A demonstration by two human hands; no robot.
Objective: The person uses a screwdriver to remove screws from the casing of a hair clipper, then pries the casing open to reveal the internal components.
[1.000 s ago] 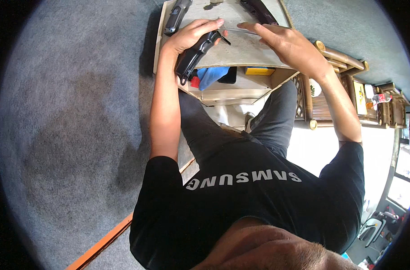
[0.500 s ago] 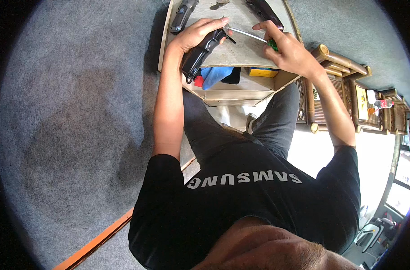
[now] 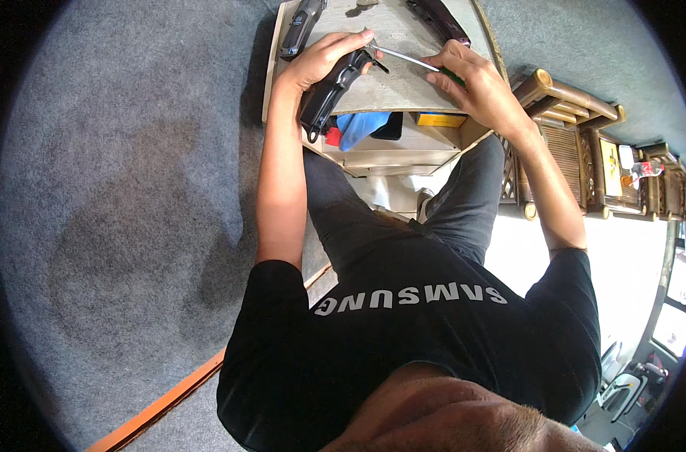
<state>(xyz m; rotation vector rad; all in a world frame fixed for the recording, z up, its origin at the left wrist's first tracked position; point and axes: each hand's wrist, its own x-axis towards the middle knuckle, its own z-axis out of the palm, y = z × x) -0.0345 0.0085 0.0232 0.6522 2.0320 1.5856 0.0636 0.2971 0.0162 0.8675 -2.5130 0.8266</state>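
Observation:
My left hand (image 3: 316, 60) is closed around a black hair clipper (image 3: 329, 96), whose blade end is up by my thumb, with a small black lever sticking out. My right hand (image 3: 479, 83) grips a screwdriver (image 3: 407, 57) by its green handle, and the shaft reaches left to the blade end of the clipper; whether the tip touches it I cannot tell. Both are over the pale wooden top (image 3: 411, 90) of a small cabinet. A grey clipper (image 3: 301, 29) lies at its upper left, a dark maroon one (image 3: 437, 21) at its upper right.
The open shelf holds a blue cloth (image 3: 358, 128), a red item (image 3: 332, 136), a dark flat object (image 3: 388, 126) and a yellow box (image 3: 441, 119). Bamboo furniture (image 3: 569, 105) stands to the right, carrying a bottle (image 3: 648, 169). A grey wall-like surface (image 3: 132, 188) fills the left.
My right hand has drawn its fingers in around the screwdriver handle, after reaching out along the shaft earlier. My left hand and the clipper stay in about the same place.

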